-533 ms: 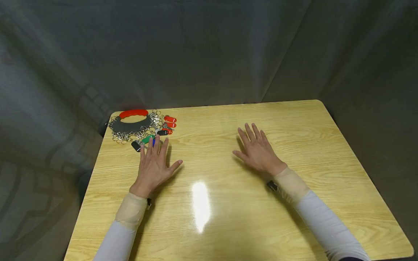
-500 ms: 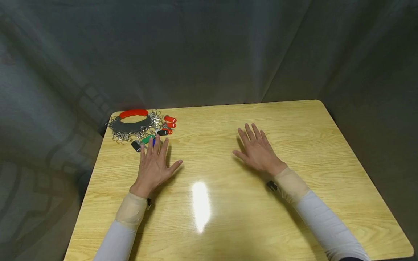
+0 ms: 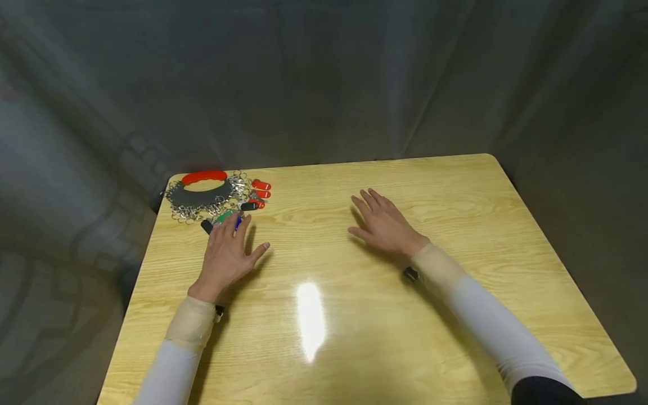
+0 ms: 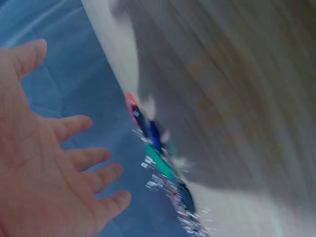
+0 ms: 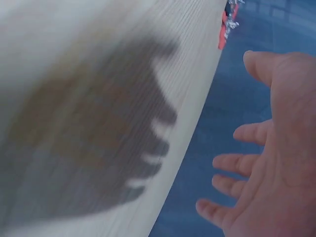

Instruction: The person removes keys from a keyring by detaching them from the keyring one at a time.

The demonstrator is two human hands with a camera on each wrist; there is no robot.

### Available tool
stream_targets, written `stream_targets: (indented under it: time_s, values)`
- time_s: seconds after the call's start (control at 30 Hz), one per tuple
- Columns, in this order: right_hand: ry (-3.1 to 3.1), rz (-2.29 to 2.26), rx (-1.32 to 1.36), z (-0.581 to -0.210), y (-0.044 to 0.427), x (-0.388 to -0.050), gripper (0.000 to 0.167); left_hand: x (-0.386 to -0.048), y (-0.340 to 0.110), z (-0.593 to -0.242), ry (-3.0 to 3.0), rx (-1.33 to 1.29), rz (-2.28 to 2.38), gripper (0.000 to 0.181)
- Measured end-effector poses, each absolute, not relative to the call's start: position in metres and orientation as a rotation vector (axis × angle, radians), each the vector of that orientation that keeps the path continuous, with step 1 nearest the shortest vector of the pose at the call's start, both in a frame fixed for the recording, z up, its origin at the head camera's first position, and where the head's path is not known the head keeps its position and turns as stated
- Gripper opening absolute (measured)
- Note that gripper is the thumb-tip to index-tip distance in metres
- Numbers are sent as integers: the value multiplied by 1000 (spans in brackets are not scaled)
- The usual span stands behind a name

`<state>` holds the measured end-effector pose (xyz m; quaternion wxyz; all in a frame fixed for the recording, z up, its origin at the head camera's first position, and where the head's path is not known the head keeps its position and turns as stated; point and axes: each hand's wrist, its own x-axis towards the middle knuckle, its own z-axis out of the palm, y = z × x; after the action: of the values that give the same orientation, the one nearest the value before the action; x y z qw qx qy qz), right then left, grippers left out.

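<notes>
In the head view my left hand (image 3: 224,257) is held over the table with fingers spread and nothing in it. Just beyond its fingertips lie key tags: a green tag (image 3: 224,216), a blue tag (image 3: 238,223) and a black tag (image 3: 206,226), partly hidden by the fingers. Behind them rests a dark curved key holder (image 3: 199,197) with a red handle (image 3: 205,177), hung with many metal rings and clips. My right hand (image 3: 387,228), palm down and holding nothing, hovers right of the table's middle. Both wrist views show the palms apart from the tabletop.
More tags lie right of the holder: several red ones, such as the red tag (image 3: 261,185), and another black tag (image 3: 249,206). The wooden table (image 3: 324,242) carries a bright light reflection. A dark curtain (image 3: 314,84) hangs behind its far edge.
Both hands have shifted a little to the left, and their fingers look slightly more bent. The key holder and tags show only a slight shift with the whole view.
</notes>
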<state>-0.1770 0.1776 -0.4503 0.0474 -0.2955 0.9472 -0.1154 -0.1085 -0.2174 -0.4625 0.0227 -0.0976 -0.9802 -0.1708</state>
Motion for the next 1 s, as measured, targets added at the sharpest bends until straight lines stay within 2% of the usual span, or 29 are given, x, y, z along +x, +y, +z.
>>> stream_targets:
  time_s: [0.13,0.4,0.67,1.0]
  values:
    - [2818,-318,-1033,-448,147,-200,79,-117,-247,-461,-3000,-248,-612,79]
    - [2678,-189,-1257,-455,59,-240,76,-135,-307,-451,-3082,-97,-608,81]
    - [2636,-43,-1267,-458,-4,-249,77,-162,-326,-459,-3208,-31,-615,88]
    - [2631,-18,-1245,-448,-60,-265,74,-181,-340,-462,-3303,5,-612,93]
